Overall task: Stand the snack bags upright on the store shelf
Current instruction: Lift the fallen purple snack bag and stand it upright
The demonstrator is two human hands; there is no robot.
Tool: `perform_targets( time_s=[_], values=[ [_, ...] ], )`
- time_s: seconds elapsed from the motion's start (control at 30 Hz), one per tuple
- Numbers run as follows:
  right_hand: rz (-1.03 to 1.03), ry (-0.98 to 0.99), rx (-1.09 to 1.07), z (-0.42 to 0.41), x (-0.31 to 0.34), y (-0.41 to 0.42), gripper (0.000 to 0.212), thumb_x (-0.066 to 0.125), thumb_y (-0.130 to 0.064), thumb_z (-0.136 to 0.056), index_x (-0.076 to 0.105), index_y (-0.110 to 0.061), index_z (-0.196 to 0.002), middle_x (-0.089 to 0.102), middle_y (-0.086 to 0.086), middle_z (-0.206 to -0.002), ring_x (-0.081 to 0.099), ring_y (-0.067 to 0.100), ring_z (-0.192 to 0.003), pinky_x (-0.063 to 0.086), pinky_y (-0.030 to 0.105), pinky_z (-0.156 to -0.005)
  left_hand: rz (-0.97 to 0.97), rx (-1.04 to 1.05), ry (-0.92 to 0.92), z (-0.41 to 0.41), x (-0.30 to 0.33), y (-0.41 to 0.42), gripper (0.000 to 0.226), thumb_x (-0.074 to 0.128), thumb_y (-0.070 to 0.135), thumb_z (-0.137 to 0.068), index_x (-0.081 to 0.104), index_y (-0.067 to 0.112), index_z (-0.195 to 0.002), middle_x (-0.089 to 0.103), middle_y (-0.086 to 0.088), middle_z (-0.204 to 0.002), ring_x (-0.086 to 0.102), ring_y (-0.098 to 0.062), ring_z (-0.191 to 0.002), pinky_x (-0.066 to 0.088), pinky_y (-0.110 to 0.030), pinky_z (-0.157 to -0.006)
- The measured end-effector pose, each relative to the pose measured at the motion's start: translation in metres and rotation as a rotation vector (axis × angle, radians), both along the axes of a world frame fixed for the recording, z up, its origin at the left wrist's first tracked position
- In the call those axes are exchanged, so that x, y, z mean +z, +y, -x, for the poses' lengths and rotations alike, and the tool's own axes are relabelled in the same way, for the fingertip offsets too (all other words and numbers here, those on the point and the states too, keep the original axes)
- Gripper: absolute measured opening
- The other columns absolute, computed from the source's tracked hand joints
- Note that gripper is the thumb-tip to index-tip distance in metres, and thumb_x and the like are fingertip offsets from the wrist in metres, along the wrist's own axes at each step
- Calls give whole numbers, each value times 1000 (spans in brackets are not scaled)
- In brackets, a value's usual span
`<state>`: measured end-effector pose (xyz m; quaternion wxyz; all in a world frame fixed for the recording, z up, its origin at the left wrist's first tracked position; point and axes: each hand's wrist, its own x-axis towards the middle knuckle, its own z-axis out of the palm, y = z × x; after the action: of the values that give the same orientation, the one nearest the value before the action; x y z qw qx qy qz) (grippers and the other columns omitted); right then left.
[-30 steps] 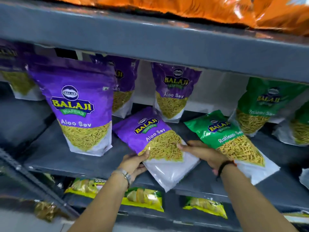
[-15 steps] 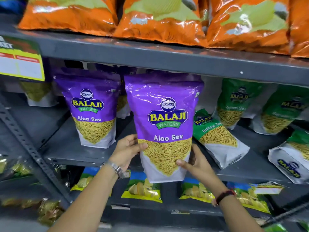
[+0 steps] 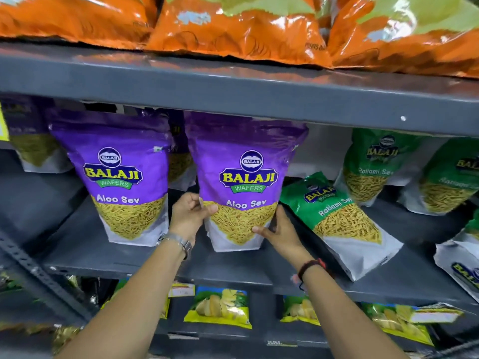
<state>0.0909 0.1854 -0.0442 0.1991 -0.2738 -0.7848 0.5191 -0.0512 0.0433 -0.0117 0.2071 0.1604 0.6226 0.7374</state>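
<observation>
Purple snack bag (image 3: 239, 187), upright at mid-shelf, clasped low on both edges.

Left hand (image 3: 188, 216) and right hand (image 3: 278, 233) each curl fingers around the bag's lower sides; its base seems to meet the grey shelf (image 3: 77, 251). Risk: the soft, top-heavy pouch may slump forward or sideways once released. A standing purple bag (image 3: 121, 177) is just beside it on the left; a fallen green bag (image 3: 337, 218) lies tilted just beside the right hand, crowding that side. More green bags (image 3: 373, 164) stand behind. Orange bags (image 3: 233, 24) fill the shelf above.
</observation>
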Motion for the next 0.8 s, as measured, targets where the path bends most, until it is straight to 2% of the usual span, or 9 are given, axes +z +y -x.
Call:
perform_targets(
  time_s=[0.1,0.23,0.3,0.4,0.5,0.6,0.67,0.77,0.8],
  values=[
    [23,-4,13,12,6,-1,66,73,-19,-72,37,-17,-126,57,6,-120,50,21,-112,42,38,-98,53,62,-54,6,-16,10,31,59,-11,-74,46,15,-66,55,-4,-71,55,-13,-62,47,-27,-56],
    [7,-25,66,12,1,4,64,69,-11,-76,34,-12,-131,53,-4,-112,53,6,-99,44,26,-87,14,119,-32,4,-28,11,17,61,-8,-74,54,6,-79,56,-12,-81,51,-21,-78,42,-37,-73],
    [2,-24,56,4,3,8,70,68,-8,-76,29,-11,-135,53,3,-120,52,4,-93,48,28,-88,38,265,93,-8,-26,9,32,68,-3,-70,53,-4,-98,53,-13,-98,50,-23,-90,45,-30,-77],
    [-40,0,-45,-16,18,18,67,66,-4,-77,32,-7,-135,44,12,-139,46,15,-105,43,31,-92,154,490,498,-43,-16,7,43,71,28,-63,54,0,-92,47,-6,-91,46,-19,-82,42,-32,-76],
    [-137,51,-226,-58,37,43,47,63,-6,-81,46,-6,-125,53,13,-131,51,21,-107,44,23,-80,134,291,698,-82,-10,27,34,67,28,-65,55,1,-81,48,-3,-82,44,-16,-73,37,-16,-71],
    [-231,-33,-356,-107,47,86,34,59,-13,-85,53,-5,-118,59,14,-125,53,29,-116,42,22,-79,189,37,607,-113,-18,72,27,73,10,-68,56,-1,-86,48,4,-74,46,-14,-68,40,-17,-71],
    [-248,-182,-380,-130,48,117,34,58,-17,-86,55,-4,-117,61,14,-122,55,27,-114,40,26,-78,298,-99,369,-128,-19,100,33,72,12,-70,55,-1,-96,53,-1,-77,53,-21,-77,43,-28,-75],
    [25,-195,-270,-148,42,152,15,58,-5,-84,63,-5,-98,66,9,-100,54,22,-103,45,13,-65,416,-349,36,-139,-26,133,23,66,24,-78,58,3,-76,61,-4,-54,51,-6,-63,39,-19,-63],
    [133,-175,-222,-150,39,161,13,57,0,-84,65,-9,-89,69,4,-89,56,21,-100,48,14,-76,406,-382,-57,-142,-30,144,27,64,28,-79,57,4,-69,57,-11,-51,47,-8,-62,37,-23,-60]
  ],
)
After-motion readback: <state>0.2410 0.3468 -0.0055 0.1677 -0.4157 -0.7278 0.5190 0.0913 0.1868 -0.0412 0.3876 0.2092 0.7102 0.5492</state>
